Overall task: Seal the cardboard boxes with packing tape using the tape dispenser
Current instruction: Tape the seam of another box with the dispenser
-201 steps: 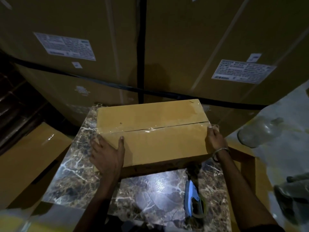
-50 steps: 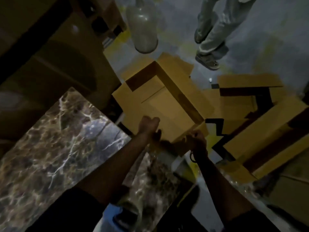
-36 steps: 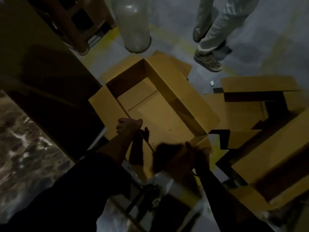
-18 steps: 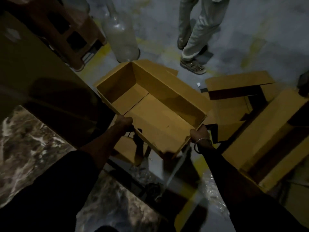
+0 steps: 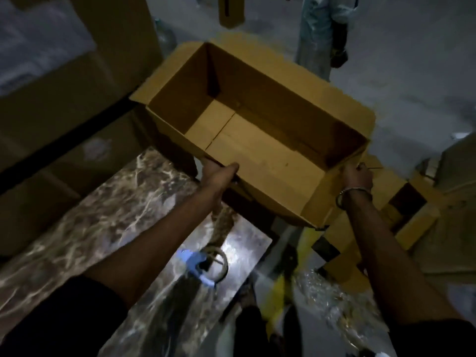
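Beyond held open box (image 5: 257, 150), standing person (image 5: 319, 34), flattened cartons (image 5: 412, 217)

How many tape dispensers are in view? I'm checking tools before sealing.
1: the blue tape dispenser lies on the marble table, under the left forearm. Others may be hidden in the dark clutter.

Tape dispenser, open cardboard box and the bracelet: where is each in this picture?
Tape dispenser (image 5: 199, 266): head view, on its blue handle.
Open cardboard box (image 5: 260, 155): head view, on its inside floor.
Bracelet (image 5: 354, 193): head view, on the metal band at the wrist.
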Available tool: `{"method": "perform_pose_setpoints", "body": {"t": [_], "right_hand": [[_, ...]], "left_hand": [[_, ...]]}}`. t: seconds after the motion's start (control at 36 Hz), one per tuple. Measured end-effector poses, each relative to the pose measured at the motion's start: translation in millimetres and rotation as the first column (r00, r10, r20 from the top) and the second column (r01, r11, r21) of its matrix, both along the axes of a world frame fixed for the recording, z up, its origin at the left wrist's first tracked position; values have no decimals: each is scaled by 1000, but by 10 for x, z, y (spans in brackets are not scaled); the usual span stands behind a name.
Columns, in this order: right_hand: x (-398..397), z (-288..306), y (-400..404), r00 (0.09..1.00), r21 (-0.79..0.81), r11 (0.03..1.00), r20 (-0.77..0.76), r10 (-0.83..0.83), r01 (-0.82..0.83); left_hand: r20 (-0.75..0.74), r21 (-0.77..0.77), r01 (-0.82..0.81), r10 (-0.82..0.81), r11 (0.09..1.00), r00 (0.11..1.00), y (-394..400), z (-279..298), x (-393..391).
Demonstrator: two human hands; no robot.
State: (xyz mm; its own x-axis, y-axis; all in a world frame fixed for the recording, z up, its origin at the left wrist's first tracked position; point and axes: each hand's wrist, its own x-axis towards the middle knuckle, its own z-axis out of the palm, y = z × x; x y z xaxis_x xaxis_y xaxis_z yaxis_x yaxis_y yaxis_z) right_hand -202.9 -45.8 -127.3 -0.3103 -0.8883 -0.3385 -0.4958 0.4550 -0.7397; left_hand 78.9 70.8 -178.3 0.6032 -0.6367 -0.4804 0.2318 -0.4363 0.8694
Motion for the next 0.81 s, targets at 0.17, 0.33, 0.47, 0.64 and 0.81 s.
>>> {"method": "perform_pose_setpoints", "body": {"t": [0.17, 0.33, 0.47, 0.64, 0.81], "right_hand": [[-38, 490, 1108, 988, -76, 996, 145, 46, -36], [380, 866, 1824, 939, -100, 936, 31, 343, -338], [1164, 1013, 2367, 825, -147, 819, 39, 564, -554], [2209, 965, 3112, 649, -179, 659, 118, 751, -730], [2860, 677, 3589, 453, -121, 456, 50, 890, -882]], "left_hand": [[-18, -51, -132, 131, 990, 991, 1606, 479, -245], [-213, -137, -323, 291, 936, 933, 3170, 687, -366], [-317, -83, -518, 470, 851, 824, 4271, 913, -321], [-353, 7, -699, 656, 715, 667, 5272, 798, -184], [-356, 70, -812, 775, 580, 523, 5645, 624, -165]]}}
